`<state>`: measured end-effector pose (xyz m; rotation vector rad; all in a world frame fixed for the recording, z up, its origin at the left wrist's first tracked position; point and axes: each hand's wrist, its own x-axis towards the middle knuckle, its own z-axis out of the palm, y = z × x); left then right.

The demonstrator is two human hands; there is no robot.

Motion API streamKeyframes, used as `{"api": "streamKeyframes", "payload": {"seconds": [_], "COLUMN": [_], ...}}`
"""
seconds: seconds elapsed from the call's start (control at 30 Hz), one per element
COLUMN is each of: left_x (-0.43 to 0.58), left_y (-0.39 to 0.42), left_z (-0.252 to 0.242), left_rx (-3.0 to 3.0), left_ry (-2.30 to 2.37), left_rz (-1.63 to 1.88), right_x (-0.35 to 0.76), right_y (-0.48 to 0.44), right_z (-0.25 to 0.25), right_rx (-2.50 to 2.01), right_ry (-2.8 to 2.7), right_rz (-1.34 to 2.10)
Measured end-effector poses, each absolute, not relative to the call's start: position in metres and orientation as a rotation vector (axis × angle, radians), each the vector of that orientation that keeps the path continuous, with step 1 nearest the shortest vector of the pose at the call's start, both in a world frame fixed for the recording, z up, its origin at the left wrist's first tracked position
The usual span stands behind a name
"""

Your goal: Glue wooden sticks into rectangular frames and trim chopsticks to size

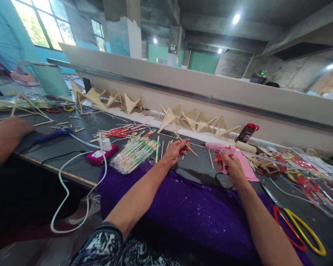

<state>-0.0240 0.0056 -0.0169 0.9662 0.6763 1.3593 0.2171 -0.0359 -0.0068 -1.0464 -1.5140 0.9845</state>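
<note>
My left hand (175, 152) pinches a thin wooden stick (192, 150) that slants down to the right, above the dark tabletop. My right hand (233, 168) is wrapped around the handle of a pink hot glue gun (220, 147), its nozzle pointing left toward the stick. A gap separates the nozzle from the stick. Just beyond my left hand stands a wooden stick model (169, 119) with fanned, twisted surfaces. To the left of that hand lies a clear plastic bag of chopsticks (137, 151) with green and red printed ends. A pink cloth (245, 167) lies under my right hand.
Several more stick models (202, 121) line the back panel. A magenta power strip (102, 155) with a white cable stands left. Yellow-and-red-handled scissors (303, 229) lie at right, near a dark bottle (248, 132). Another person's hand (12, 131) is at far left, by a blue glue gun (53, 135).
</note>
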Motion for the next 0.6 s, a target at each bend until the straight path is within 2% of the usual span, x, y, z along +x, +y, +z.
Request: {"api": "streamKeyframes", "payload": {"seconds": [0.6], "left_x": [-0.0294], "left_y": [0.0065], "left_z": [-0.0099], "left_rx": [0.831], "left_ry": [0.631], "left_rz": [1.476], "right_x": [0.2158], "right_y": [-0.0369], "right_z": [-0.0077], "right_rx": [-1.195], "right_ry": [-1.554], "right_rz": [0.959]}}
